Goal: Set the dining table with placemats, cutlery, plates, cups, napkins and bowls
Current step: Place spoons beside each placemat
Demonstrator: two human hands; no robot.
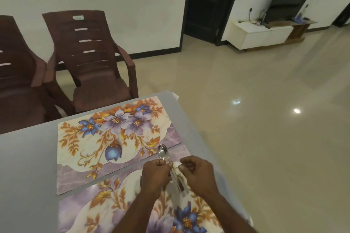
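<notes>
Two floral placemats lie on the grey table [28,157], the far placemat [106,138] and the near placemat [113,204] edge to edge. My left hand [154,174] grips a bunch of steel cutlery at the neck. The spoon [162,152] has its bowl pointing away from me over the seam between the mats, and the handles [177,181] run back between my hands. My right hand [198,173] hovers just right of the cutlery with curled fingers, and nothing shows in them.
Two brown plastic chairs [91,58] stand beyond the table's far edge. The table's right edge [191,128] drops to a glossy tiled floor [265,119]. A dark door and a white TV cabinet [261,34] stand at the back.
</notes>
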